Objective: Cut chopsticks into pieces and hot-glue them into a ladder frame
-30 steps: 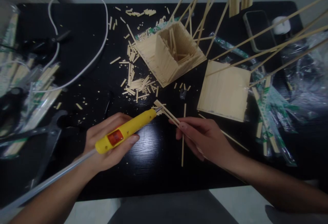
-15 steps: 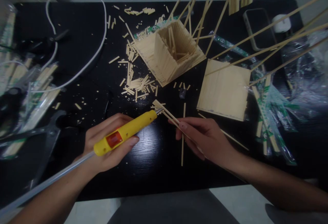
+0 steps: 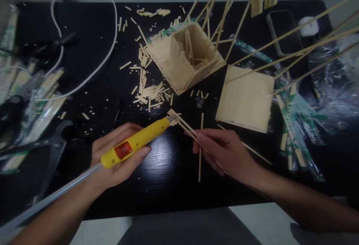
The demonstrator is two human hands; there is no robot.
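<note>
A yellow hot glue gun (image 3: 148, 132) with a long translucent glue stick (image 3: 64, 187) running out of its back is gripped in my left hand (image 3: 120, 170). Its metal tip rests at or very near the far end of thin wooden sticks (image 3: 188, 126). My right hand (image 3: 224, 149) pinches those sticks between thumb and fingers. Several short stick pieces (image 3: 174, 122) lie by the tip; whether they are joined to the long ones I cannot tell. Another single stick (image 3: 200, 166) lies on the table, passing beneath my right fingers.
A square-walled stick box (image 3: 182, 60) on a flat base stands beyond my hands, loose sticks inside. Cut pieces (image 3: 150, 91) litter its left side. A flat stick panel (image 3: 246, 99), wrapped sticks (image 3: 291, 125) and a phone (image 3: 283, 31) are right; a white cable (image 3: 115, 24) loops left.
The glue gun and my left hand have shifted slightly left and up, the tip drawing back a little along the sticks. My right hand stays almost still.
</note>
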